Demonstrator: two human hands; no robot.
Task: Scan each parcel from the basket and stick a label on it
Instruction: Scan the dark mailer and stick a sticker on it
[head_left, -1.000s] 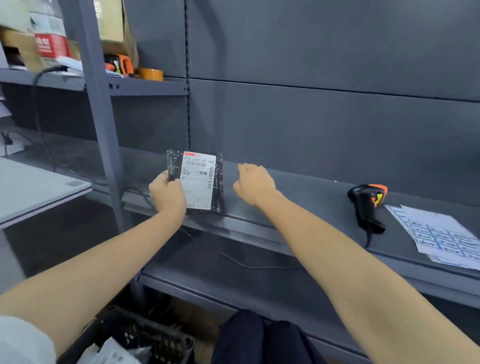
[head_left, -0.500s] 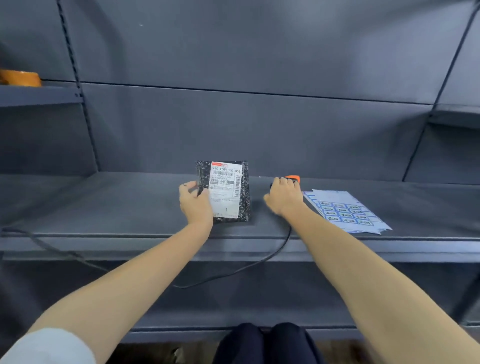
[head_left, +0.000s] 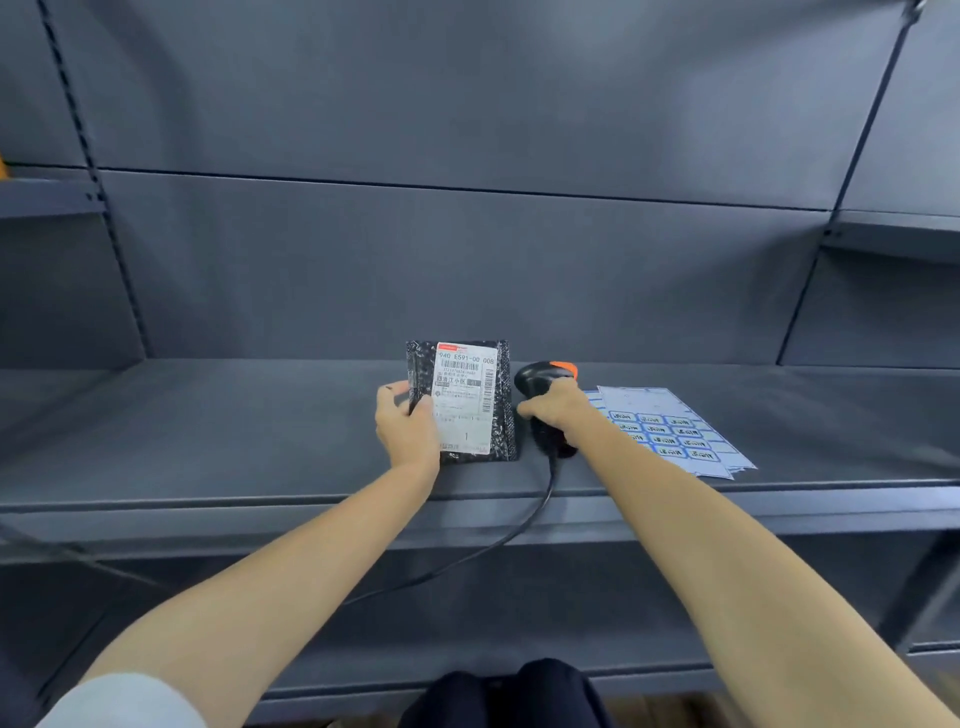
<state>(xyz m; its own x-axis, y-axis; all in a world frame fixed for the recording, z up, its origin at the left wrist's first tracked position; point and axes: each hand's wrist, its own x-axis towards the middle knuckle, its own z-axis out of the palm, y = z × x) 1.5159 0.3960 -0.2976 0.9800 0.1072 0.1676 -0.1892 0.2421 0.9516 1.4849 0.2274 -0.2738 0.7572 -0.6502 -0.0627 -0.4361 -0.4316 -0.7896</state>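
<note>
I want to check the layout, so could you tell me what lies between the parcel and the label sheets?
In the head view, the scanner, gripped by the right hand, stands between the parcel and the label sheets.

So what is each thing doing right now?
Black plastic parcel with white shipping label: label facing up, gripped at its left edge.
Left hand: holds the parcel.
Black handheld scanner with orange top: gripped, cable trailing off the shelf.
Right hand: curled round the scanner's handle.
White sheets of blue-framed stickers: lying flat, untouched.
Grey metal shelf: bears the sheets.
</note>
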